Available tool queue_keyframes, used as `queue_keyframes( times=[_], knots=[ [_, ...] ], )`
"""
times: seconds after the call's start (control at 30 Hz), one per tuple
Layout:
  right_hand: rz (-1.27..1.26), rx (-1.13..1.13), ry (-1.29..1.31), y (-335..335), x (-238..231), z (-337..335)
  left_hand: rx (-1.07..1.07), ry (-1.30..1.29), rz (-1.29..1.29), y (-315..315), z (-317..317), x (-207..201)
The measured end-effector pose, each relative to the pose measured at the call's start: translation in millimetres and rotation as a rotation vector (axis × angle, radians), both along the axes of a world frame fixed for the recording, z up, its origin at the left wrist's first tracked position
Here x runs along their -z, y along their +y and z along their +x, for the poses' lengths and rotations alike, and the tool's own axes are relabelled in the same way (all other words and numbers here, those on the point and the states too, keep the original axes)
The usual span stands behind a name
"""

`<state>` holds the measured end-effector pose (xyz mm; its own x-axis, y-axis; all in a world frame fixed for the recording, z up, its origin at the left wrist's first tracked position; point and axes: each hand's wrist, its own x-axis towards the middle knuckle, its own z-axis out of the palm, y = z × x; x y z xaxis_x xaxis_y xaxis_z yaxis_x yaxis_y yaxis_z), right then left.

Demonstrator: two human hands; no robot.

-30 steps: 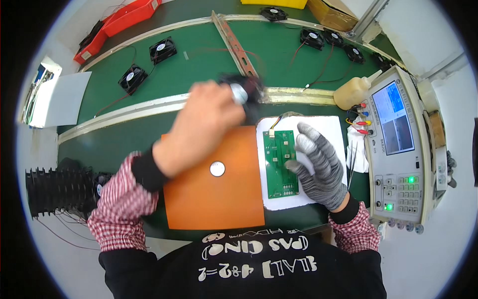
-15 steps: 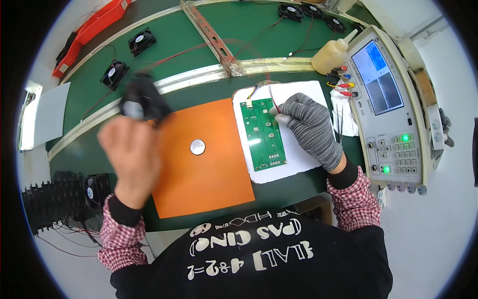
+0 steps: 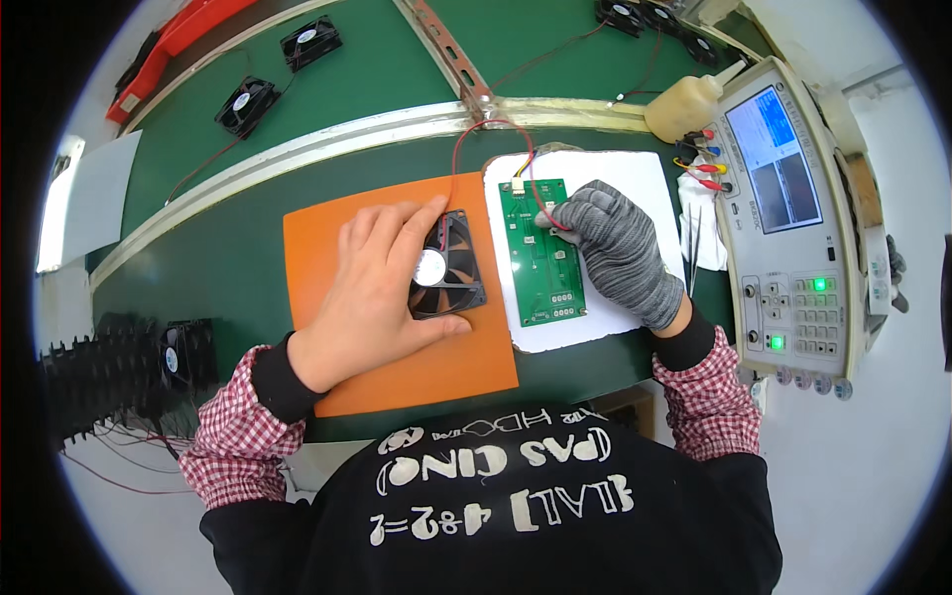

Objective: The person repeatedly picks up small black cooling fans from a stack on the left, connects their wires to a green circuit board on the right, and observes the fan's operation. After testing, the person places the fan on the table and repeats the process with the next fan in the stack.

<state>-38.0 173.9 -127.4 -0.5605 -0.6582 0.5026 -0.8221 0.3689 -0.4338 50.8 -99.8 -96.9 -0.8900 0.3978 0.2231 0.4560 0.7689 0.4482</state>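
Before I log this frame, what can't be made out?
All head view:
- Axial fan: left part hidden under the left hand.
- Red lead: tip hidden by the gloved right hand; contact with the circuit board can't be told.
- Circuit board: part of its right edge hidden by the same hand.
- Red bin: cut off by the top edge.
- Instrument screen: small readouts too fine to read.

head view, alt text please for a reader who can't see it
The person's bare left hand holds a black axial fan on an orange mat, while the gray-gloved right hand pinches a red lead over a green circuit board on a white pad. A bench test instrument with a lit screen stands at right.
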Motion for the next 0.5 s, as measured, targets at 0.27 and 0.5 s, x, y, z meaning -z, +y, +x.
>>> queue_keyframes(
  times=[0.27, 0.5],
  knots=[
    [0.211, 0.039, 0.137, 0.9, -2.4, 6.8, -0.002, 0.017, -0.055, 0.2, -3.1, -4.2],
    [0.033, 0.075, -0.19, 3.6, -3.0, 4.2, 0.101, 0.823, -0.128, 2.2, 31.7, -53.8]
  ],
)
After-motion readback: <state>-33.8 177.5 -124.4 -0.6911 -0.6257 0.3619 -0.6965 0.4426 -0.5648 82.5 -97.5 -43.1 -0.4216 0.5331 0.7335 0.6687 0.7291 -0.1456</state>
